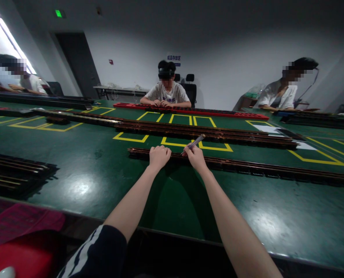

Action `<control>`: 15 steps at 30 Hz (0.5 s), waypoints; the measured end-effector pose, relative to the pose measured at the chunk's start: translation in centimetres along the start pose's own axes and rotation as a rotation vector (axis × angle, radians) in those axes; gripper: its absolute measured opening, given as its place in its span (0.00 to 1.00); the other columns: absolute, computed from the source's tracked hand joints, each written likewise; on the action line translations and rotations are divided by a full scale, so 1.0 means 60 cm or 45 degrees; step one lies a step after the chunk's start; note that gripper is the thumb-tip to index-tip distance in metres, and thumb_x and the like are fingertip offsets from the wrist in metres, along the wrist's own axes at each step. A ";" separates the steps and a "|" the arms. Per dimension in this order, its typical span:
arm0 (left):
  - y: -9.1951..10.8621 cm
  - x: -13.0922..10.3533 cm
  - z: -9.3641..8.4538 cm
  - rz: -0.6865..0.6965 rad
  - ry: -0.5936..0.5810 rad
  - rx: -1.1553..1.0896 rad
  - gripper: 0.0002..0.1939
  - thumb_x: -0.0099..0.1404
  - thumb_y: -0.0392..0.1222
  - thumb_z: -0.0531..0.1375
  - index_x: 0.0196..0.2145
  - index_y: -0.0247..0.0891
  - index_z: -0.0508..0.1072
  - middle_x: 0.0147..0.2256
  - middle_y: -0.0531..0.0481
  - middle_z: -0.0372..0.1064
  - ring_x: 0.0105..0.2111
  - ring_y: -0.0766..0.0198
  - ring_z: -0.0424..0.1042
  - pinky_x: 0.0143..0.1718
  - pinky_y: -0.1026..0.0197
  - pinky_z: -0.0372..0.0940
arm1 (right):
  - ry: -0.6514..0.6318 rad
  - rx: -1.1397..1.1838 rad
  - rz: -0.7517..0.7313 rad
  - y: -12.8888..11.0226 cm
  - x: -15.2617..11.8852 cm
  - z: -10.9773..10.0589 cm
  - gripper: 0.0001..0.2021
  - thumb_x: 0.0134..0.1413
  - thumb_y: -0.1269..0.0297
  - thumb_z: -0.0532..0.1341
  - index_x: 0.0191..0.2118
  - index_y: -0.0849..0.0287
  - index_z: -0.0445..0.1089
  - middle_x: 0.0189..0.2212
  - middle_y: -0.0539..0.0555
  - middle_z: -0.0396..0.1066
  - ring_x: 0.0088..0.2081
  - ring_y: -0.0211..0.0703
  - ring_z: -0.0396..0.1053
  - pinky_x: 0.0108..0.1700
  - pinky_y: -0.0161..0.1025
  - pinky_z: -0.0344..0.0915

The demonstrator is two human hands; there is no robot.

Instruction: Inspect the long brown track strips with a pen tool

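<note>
A long dark bar with copper-coloured lines point(247, 165) lies across the green table in front of me. My left hand point(159, 156) rests near its left end, fingers curled down over it. Just to the right, my right hand point(195, 156) pinches a slim pen point(197, 141). The pen slants, its upper end pointing up and right and its lower end down at the bar. My fingers partly hide both the bar and the pen's tip.
Beyond lies a bundle of similar long bars point(206, 130) over yellow tape outlines. More bars point(12, 173) are stacked at the left. A red rack point(125, 105) stands before a person point(167, 92) opposite; two other people sit farther left and right.
</note>
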State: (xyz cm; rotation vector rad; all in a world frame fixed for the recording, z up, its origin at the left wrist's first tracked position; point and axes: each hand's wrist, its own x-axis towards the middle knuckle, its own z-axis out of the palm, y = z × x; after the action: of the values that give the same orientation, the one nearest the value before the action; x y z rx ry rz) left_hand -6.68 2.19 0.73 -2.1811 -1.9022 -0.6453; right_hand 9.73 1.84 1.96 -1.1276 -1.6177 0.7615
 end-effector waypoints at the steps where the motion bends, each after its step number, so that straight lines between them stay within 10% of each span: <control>1: 0.000 0.000 0.000 0.000 -0.001 -0.005 0.26 0.69 0.43 0.42 0.28 0.34 0.77 0.32 0.41 0.75 0.32 0.58 0.72 0.36 0.55 0.60 | -0.005 0.004 0.003 -0.001 0.000 0.000 0.07 0.57 0.62 0.54 0.30 0.56 0.65 0.25 0.53 0.69 0.29 0.49 0.72 0.38 0.50 0.70; 15: -0.005 0.005 0.007 0.010 0.006 0.021 0.25 0.68 0.42 0.42 0.28 0.34 0.77 0.32 0.40 0.76 0.34 0.56 0.73 0.38 0.54 0.60 | -0.015 0.042 0.045 0.006 0.007 -0.001 0.07 0.57 0.64 0.54 0.29 0.57 0.64 0.24 0.54 0.70 0.31 0.50 0.73 0.41 0.50 0.69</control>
State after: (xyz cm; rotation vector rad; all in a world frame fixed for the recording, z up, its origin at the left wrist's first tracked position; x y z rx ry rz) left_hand -6.85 2.68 0.44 -2.1743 -1.8888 -0.6308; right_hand 9.87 2.34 1.84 -1.1324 -1.5927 0.8166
